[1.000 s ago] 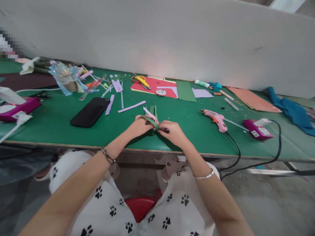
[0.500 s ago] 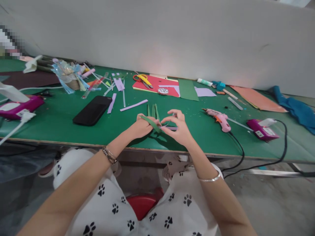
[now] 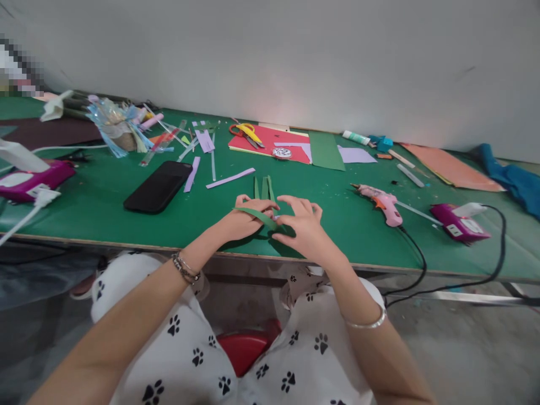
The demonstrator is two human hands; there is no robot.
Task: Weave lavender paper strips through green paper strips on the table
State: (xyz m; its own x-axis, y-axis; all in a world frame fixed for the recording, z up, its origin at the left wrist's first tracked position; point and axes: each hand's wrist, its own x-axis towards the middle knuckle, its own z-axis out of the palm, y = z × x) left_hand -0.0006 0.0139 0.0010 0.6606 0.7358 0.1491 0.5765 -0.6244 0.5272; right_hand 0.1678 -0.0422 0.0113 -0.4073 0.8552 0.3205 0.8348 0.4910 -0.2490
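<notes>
The left hand (image 3: 242, 222) grips green strips (image 3: 265, 188) near the front of the desk (image 3: 337, 219); the right hand (image 3: 301, 228), fingers parted, sits just beside, perhaps touching a purple bit (image 3: 276, 218). The 2 hands appear mid-adjustment; the next move calls for steady left fingers and a precise right pinch.

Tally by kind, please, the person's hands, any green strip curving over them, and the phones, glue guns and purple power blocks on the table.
Left hand and right hand: 2
Curved green strip: 1
Phone: 1
Glue gun: 1
Purple power blocks: 2
Total: 7
</notes>
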